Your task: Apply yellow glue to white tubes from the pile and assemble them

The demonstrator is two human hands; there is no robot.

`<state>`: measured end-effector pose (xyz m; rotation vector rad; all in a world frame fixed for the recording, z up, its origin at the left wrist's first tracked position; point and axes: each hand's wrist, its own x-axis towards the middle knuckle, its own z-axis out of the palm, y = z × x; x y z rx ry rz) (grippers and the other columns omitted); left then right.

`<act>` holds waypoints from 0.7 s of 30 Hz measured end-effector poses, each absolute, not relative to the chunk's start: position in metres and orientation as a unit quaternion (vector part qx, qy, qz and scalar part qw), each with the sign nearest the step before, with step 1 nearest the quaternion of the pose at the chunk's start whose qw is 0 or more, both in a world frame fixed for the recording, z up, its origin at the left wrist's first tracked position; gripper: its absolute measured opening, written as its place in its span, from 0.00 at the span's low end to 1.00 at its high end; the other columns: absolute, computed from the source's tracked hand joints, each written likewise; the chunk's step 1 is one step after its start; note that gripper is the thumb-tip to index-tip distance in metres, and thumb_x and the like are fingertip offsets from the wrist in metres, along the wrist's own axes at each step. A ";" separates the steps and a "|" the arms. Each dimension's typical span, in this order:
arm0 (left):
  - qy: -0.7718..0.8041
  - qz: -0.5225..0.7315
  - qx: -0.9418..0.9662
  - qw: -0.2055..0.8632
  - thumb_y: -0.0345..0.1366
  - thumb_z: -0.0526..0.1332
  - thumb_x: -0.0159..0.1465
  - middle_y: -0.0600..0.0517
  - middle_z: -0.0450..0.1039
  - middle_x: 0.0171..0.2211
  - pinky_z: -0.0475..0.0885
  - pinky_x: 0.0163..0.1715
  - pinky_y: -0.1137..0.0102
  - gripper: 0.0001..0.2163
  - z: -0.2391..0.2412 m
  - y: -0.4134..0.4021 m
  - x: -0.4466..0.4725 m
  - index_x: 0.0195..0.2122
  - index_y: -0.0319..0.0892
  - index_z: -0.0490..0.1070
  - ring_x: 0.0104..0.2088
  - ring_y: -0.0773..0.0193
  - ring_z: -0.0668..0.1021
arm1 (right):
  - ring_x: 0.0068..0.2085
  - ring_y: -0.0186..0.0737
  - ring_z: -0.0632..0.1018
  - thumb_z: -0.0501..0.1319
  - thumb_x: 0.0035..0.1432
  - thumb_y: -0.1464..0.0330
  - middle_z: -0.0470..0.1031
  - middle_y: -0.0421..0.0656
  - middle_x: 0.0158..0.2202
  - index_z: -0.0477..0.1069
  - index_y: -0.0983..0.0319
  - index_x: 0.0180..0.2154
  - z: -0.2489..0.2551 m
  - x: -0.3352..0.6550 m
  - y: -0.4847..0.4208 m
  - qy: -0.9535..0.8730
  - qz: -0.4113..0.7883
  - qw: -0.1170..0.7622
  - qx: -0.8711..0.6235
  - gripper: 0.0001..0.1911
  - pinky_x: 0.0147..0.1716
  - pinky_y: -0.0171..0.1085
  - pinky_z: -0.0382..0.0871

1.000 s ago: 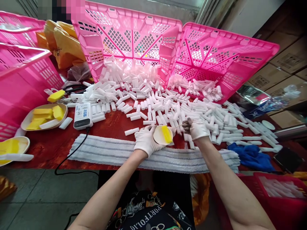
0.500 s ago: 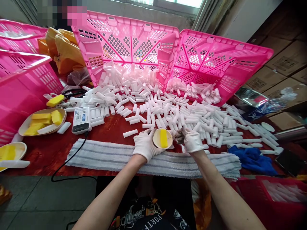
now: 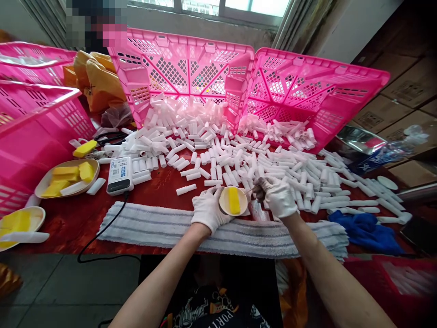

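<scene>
My left hand (image 3: 207, 210), in a white glove, is closed around a small round cream dish (image 3: 233, 201) with a yellow sponge strip (image 3: 234, 200) in it. My right hand (image 3: 277, 197), also gloved, is closed just right of the dish and pinches a thin stick whose tip points at the dish rim. A blurred white tube (image 3: 256, 211) shows just under the right hand. Both hands hover over the near edge of a red table (image 3: 160, 187), above a striped grey towel (image 3: 164, 223). Several white plastic tubes (image 3: 239, 157) lie spread behind the hands.
Two pink crates (image 3: 191, 73) lie tipped at the back, tubes spilling out; more pink crates (image 3: 37, 118) stand left. A white device with a black cable (image 3: 119, 175), cream dishes of yellow sponges (image 3: 68, 175), a blue cloth (image 3: 363, 225) and cardboard boxes (image 3: 406, 86) surround the work area.
Both hands stayed together near the dish and shifted slightly; the dish tilted so the yellow sponge faces up. The camera view drifted a little upward.
</scene>
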<state>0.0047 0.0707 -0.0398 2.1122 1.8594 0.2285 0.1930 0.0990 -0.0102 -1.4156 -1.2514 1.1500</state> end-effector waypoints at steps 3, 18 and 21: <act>0.652 0.080 0.736 0.162 0.64 0.58 0.41 0.46 0.59 0.57 0.59 0.43 0.57 0.46 -0.038 0.071 0.005 0.61 0.54 0.48 0.51 0.46 0.65 | 0.17 0.29 0.68 0.60 0.49 0.53 0.70 0.39 0.19 0.69 0.62 0.28 -0.011 0.189 0.078 -0.516 0.492 0.407 -0.572 0.17 0.14 0.28 0.62; 0.648 0.082 0.738 0.167 0.61 0.59 0.42 0.49 0.59 0.57 0.60 0.44 0.57 0.41 -0.035 0.070 0.006 0.58 0.56 0.53 0.51 0.48 0.65 | 0.25 0.35 0.71 0.59 0.52 0.61 0.72 0.41 0.23 0.74 0.61 0.29 -0.011 0.179 0.053 -0.645 0.383 0.392 -0.533 0.10 0.26 0.34 0.69; 0.639 0.082 0.747 0.168 0.58 0.61 0.43 0.50 0.58 0.57 0.60 0.44 0.57 0.40 -0.038 0.071 0.003 0.58 0.56 0.53 0.52 0.48 0.64 | 0.21 0.32 0.70 0.59 0.52 0.57 0.71 0.40 0.21 0.72 0.62 0.30 -0.003 0.185 0.054 -0.578 0.421 0.401 -0.573 0.14 0.20 0.31 0.66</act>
